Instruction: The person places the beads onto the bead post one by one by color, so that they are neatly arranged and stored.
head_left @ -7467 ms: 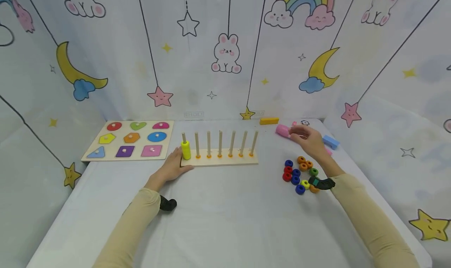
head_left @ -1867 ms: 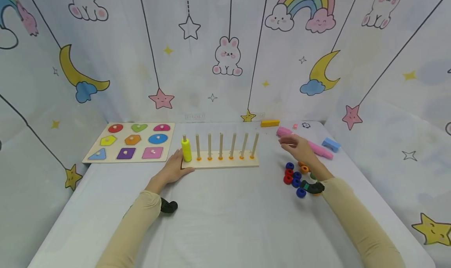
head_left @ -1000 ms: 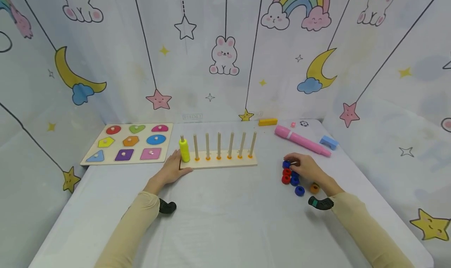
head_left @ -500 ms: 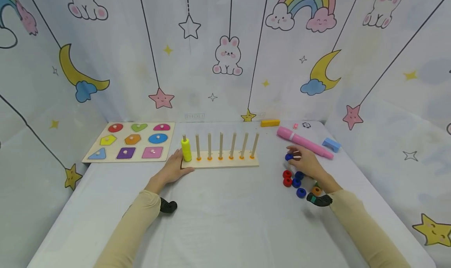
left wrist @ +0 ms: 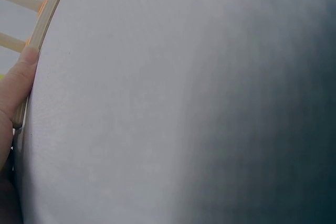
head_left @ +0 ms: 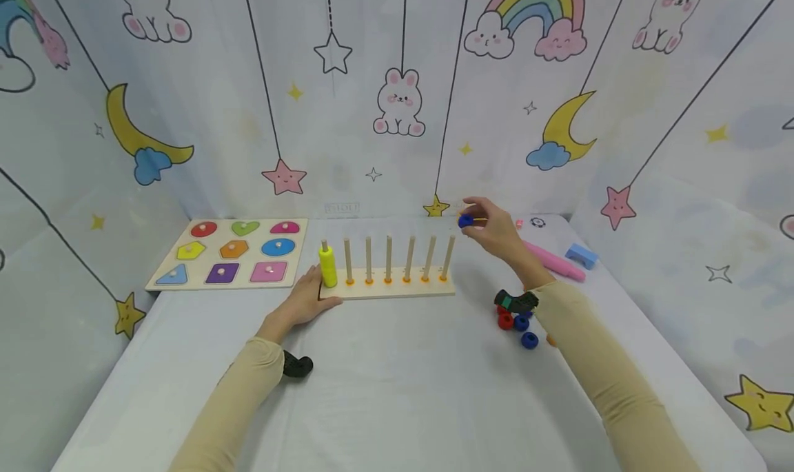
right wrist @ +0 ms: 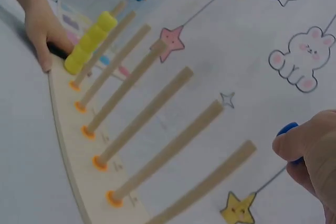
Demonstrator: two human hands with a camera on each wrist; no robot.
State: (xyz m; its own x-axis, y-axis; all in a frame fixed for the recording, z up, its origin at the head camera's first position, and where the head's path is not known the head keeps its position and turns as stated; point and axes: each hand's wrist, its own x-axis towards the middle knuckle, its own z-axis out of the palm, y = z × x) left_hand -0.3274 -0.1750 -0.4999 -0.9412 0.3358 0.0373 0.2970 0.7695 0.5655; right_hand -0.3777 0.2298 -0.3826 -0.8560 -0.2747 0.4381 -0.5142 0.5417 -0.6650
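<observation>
Both arms wear long, snug beige sleeves (head_left: 595, 362) reaching to the wrists. A small black device is strapped at each wrist; the right one (head_left: 516, 300) carries a teal patch. The hands are bare.

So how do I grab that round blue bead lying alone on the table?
Pinch the loose blue ring bead by its curved outer sides, coming straight down from above. It seems to lie flat on the white table, nearest you, slightly apart from the red bead, so your grip has room either side.
</observation>
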